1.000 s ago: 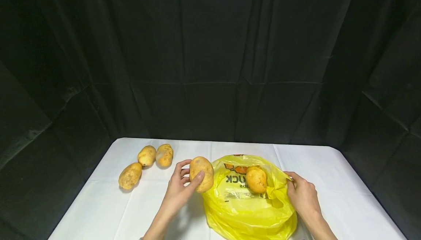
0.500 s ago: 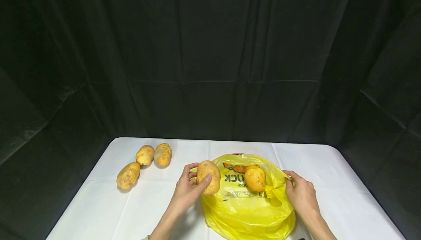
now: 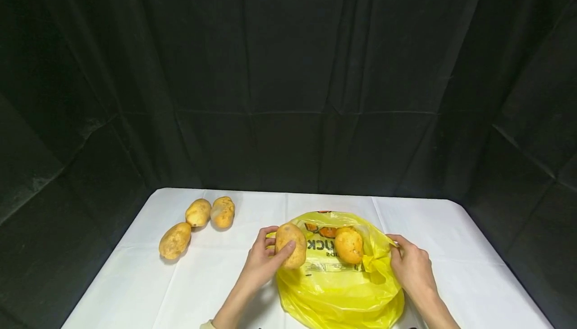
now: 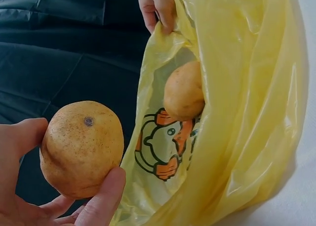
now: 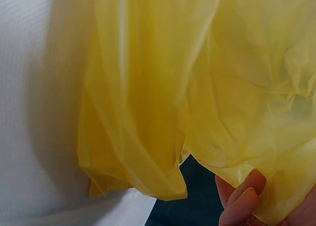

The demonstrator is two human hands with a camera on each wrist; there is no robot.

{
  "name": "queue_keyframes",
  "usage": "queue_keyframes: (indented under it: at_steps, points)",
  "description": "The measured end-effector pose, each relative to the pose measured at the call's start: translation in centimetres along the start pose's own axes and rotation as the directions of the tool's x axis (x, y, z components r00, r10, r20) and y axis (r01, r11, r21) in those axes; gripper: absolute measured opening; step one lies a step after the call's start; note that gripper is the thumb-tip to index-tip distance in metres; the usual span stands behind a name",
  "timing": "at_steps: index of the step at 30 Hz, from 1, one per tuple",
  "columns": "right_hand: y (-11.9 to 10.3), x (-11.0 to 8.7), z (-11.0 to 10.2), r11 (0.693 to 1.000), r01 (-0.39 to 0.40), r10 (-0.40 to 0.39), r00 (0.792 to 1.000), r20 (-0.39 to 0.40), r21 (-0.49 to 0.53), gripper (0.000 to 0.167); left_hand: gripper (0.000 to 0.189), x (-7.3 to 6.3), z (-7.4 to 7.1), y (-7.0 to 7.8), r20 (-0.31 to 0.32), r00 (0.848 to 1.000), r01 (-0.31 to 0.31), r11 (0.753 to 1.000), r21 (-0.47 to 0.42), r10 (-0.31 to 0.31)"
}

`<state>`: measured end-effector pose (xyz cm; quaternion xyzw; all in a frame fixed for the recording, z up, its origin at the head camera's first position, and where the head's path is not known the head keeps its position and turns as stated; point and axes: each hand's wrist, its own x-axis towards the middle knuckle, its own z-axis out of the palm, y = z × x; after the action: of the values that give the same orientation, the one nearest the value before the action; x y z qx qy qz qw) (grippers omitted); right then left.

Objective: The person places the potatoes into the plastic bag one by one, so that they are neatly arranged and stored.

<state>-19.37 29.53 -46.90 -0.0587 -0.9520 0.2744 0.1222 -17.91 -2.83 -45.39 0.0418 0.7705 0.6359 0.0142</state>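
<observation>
A potato [image 3: 290, 245] is gripped between the thumb and fingers of my left hand [image 3: 260, 264], at the left rim of a yellow plastic bag [image 3: 338, 294]. The left wrist view shows the held potato [image 4: 81, 149] with a dark spot on its skin, beside the bag's opening. My right hand [image 3: 412, 266] pinches the bag's right rim; in the right wrist view the fingertips [image 5: 244, 201] press on the thin plastic. Inside the open bag lies another potato [image 3: 349, 245], next to printed lettering and an orange picture.
Three potatoes lie on the white-covered table [image 3: 135, 289] at the left: a front potato [image 3: 175, 241], a middle potato [image 3: 198, 213] and a right potato [image 3: 223, 212]. A black cloth [image 3: 288, 78] hangs behind and along both sides.
My left hand has carried its potato to the right and slightly down, now over the bag's left rim. The right hand keeps its hold on the bag.
</observation>
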Motion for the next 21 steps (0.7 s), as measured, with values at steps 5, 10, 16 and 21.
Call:
queue_keyframes:
  at_steps: [5,10,16,21]
  points:
    - [0.0,0.0,0.1,1.000,0.006,-0.006,1.000,-0.021,-0.004,0.028,0.066,0.3,0.4,-0.3,0.011,1.000,0.003,1.000,0.001,-0.003]
    - [0.1,0.0,0.1,1.000,0.016,-0.016,0.999,-0.036,-0.007,0.028,0.066,0.6,0.8,-0.5,0.029,1.000,0.001,1.000,0.017,-0.002]
    - [0.1,0.0,0.0,1.000,0.021,-0.021,0.999,-0.038,-0.003,0.028,0.067,1.1,1.3,-0.9,0.034,0.999,0.003,0.999,0.042,-0.004]
    - [0.1,-0.1,0.0,1.000,-0.006,0.006,1.000,-0.027,-0.005,0.028,0.067,1.5,1.5,-1.3,0.027,1.000,0.013,0.998,0.060,-0.014]
